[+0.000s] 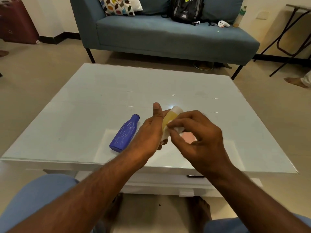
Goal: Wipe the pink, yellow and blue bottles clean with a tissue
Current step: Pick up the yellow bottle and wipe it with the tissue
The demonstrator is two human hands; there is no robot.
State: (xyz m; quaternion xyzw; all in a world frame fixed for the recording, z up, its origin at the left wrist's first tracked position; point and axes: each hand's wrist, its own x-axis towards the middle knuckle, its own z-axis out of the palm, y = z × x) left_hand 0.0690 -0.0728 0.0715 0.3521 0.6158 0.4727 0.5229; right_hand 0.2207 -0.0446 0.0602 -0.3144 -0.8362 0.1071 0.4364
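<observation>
**Yellow bottle held over the table, tissue pressed to its side**

The left hand (151, 132) is wrapped around the yellow bottle (170, 117), thumb raised, holding it tilted with its white cap pointing toward 1 o'clock above the white table (84, 101). The right hand (196, 133) pinches a white tissue (175, 130) between curled fingers and presses it against the bottle's lower body.

The blue bottle (123, 133) lies on its side on the table at 9 o'clock from the hands, neck toward 1 o'clock, just beside the left hand but apart from it. The pink bottle (189, 137) shows only as a pink patch behind the right hand's fingers; how it lies cannot be told.

At 12 o'clock, beyond the table, stands a blue sofa (168, 36) bearing a patterned cushion (117, 5) and a black backpack (186, 9).
</observation>
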